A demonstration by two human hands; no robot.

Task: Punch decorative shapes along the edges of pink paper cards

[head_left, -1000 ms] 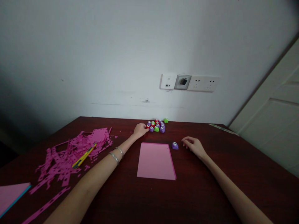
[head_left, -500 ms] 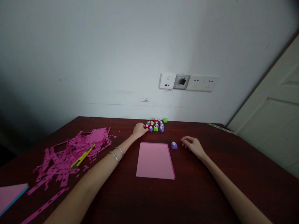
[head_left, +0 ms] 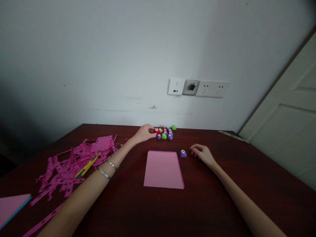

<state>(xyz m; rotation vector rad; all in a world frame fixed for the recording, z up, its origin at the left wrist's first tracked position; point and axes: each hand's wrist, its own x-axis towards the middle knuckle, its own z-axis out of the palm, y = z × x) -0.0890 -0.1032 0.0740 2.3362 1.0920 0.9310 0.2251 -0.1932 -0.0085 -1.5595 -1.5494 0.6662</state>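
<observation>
At the back of the table, my left hand (head_left: 145,132) pinches a red craft punch (head_left: 156,131) with a white button, just above the left side of a cluster. Several purple, green and red punches stand close together there, among them a green punch (head_left: 164,136) and a purple punch (head_left: 170,136). My right hand (head_left: 202,154) rests on the table with loosely bent fingers and nothing in them. Just left of its fingertips stands a single purple craft punch (head_left: 183,153). Between my arms lie stacked pink paper sheets (head_left: 163,169), with a tiny mark near the top right corner.
On the left is a heap of punched pink paper scraps (head_left: 61,172) with a yellow utility knife (head_left: 88,165) on it. More pink and blue sheets (head_left: 13,207) lie at the near left edge. A ruler-like strip (head_left: 233,136) lies at the back right. Behind rises the wall with sockets (head_left: 212,89).
My left hand has lifted a red punch slightly from the cluster's left side, and its wrist has risen and shifted left. My right hand and the lone purple punch have stayed put.
</observation>
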